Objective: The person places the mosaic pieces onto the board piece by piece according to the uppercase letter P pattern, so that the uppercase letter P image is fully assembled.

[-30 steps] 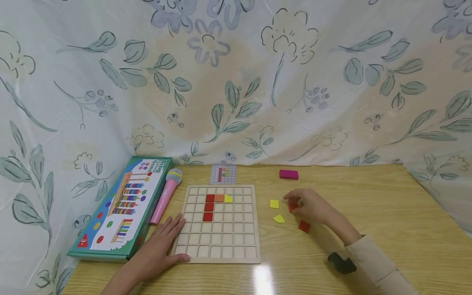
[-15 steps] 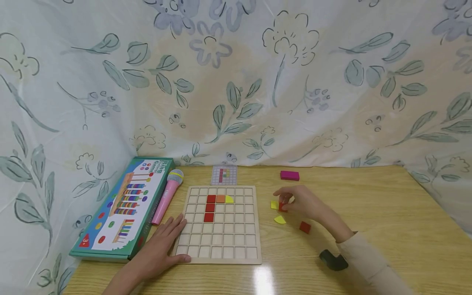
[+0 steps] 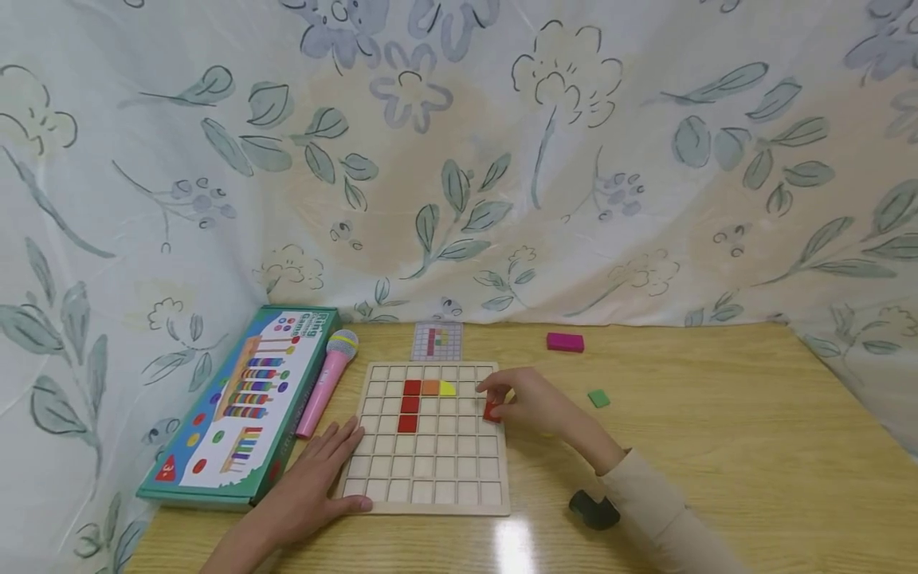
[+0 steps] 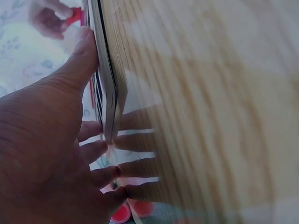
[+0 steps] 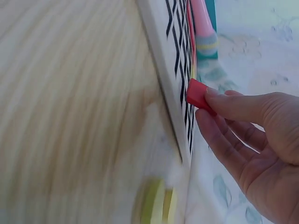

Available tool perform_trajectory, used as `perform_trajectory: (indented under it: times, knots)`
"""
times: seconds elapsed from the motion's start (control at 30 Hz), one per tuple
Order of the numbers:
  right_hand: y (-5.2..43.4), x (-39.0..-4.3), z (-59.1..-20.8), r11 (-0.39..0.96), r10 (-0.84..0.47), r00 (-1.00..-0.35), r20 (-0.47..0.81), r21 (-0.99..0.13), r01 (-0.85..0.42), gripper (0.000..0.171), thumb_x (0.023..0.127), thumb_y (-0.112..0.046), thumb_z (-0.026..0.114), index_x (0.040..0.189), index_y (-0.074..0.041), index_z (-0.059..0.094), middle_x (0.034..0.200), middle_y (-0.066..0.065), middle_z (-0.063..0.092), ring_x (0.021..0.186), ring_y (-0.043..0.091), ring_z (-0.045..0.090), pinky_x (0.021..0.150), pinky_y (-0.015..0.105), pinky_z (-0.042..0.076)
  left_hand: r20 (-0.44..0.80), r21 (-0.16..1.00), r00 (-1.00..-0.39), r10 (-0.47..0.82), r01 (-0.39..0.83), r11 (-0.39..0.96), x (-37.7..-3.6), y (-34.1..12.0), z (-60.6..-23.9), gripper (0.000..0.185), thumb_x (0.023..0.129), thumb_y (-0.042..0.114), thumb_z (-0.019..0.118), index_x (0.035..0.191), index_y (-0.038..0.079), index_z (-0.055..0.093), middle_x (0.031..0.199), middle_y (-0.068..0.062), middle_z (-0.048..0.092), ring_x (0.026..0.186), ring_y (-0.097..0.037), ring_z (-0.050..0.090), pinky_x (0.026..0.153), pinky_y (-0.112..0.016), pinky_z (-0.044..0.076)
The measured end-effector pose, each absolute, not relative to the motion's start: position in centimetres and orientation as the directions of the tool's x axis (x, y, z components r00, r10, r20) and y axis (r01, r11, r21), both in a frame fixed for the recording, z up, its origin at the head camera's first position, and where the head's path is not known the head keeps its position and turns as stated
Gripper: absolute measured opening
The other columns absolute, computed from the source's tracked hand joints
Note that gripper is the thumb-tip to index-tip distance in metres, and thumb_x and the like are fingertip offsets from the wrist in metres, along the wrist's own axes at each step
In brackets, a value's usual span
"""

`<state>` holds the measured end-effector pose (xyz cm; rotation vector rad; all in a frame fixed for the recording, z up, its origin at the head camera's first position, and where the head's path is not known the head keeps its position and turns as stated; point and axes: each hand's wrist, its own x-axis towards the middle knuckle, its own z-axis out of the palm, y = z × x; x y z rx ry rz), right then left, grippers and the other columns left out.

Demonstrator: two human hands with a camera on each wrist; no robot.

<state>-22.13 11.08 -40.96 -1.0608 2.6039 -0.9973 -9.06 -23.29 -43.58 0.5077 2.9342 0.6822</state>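
A wooden grid board (image 3: pixel 445 470) lies on the table with a column of three red tiles (image 3: pixel 409 405), an orange tile (image 3: pixel 429 387) and a yellow quarter-round tile (image 3: pixel 447 389) in its upper rows. My right hand (image 3: pixel 502 395) pinches a red square tile (image 3: pixel 491 411) over the board's right edge; the right wrist view shows the same red tile (image 5: pixel 198 95) held at the fingertips beside the board's edge (image 5: pixel 163 93). My left hand (image 3: pixel 331 470) lies flat, fingers spread, on the board's lower left corner, with the thumb (image 4: pixel 77 60) along the board's edge (image 4: pixel 106 93).
A green tile (image 3: pixel 598 399) and a magenta block (image 3: pixel 564 342) lie right of the board. A pattern card (image 3: pixel 437 340) sits behind it. A pink toy microphone (image 3: pixel 326 381) and a game box (image 3: pixel 244 402) are on the left. Flowered cloth hangs behind.
My right hand has carried the red tile leftward from the loose pieces to the board's right edge, now covering the yellow pieces and uncovering a green tile. The left hand has stayed put.
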Motion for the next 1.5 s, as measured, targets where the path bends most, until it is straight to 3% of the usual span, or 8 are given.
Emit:
perform_trajectory:
  times: [0.37, 0.83, 1.07, 1.5]
  knots:
    - [5.7, -20.7, -41.1, 0.454, -0.718, -0.692, 0.07, -0.707, -0.542, 0.031, 0.085, -0.002, 0.075, 0.115, -0.003, 0.07, 0.088, -0.004, 0.064, 0.083, 0.013, 0.058, 0.071, 0.022, 0.052, -0.029, 0.447, -0.942, 0.335, 0.287, 0.847, -9.1, -23.0, -43.8, 0.1, 0.078, 0.069, 0.063, 0.152, 0.007, 0.036, 0.16, -0.01, 0.027, 0.146, -0.04, 0.021, 0.116, -0.057, 0.02]
    - [-0.2, -19.5, -41.5, 0.411, -0.754, -0.651, 0.09, -0.708, -0.574, 0.025, 0.083, 0.002, 0.076, 0.107, -0.003, 0.072, 0.085, -0.003, 0.067, 0.076, 0.003, 0.058, 0.07, 0.014, 0.05, -0.044, 0.438, -0.943, 0.329, 0.278, 0.855, -9.1, -23.2, -43.5, 0.1, 0.079, 0.07, 0.061, 0.152, 0.007, 0.036, 0.16, -0.011, 0.027, 0.145, -0.041, 0.021, 0.114, -0.059, 0.023]
    - [-1.0, -19.0, -41.9, 0.478, -0.728, -0.683, 0.059, -0.672, -0.566, 0.023, 0.082, -0.001, 0.077, 0.105, -0.005, 0.073, 0.083, -0.007, 0.067, 0.075, 0.0, 0.057, 0.069, 0.013, 0.049, -0.044, 0.438, -0.946, 0.321, 0.271, 0.857, -9.1, -23.3, -43.4, 0.099, 0.079, 0.07, 0.062, 0.152, 0.008, 0.036, 0.16, -0.01, 0.027, 0.145, -0.042, 0.021, 0.113, -0.06, 0.025]
    - [-0.3, -19.0, -41.3, 0.5, -0.735, -0.678, 0.021, -0.658, -0.563, 0.023, 0.086, -0.006, 0.074, 0.108, -0.01, 0.073, 0.092, -0.008, 0.068, 0.079, 0.0, 0.058, 0.069, 0.014, 0.049, -0.038, 0.442, -0.945, 0.324, 0.275, 0.854, -9.2, -23.3, -43.5, 0.099, 0.079, 0.068, 0.063, 0.152, 0.008, 0.035, 0.16, -0.01, 0.027, 0.146, -0.041, 0.02, 0.113, -0.06, 0.024]
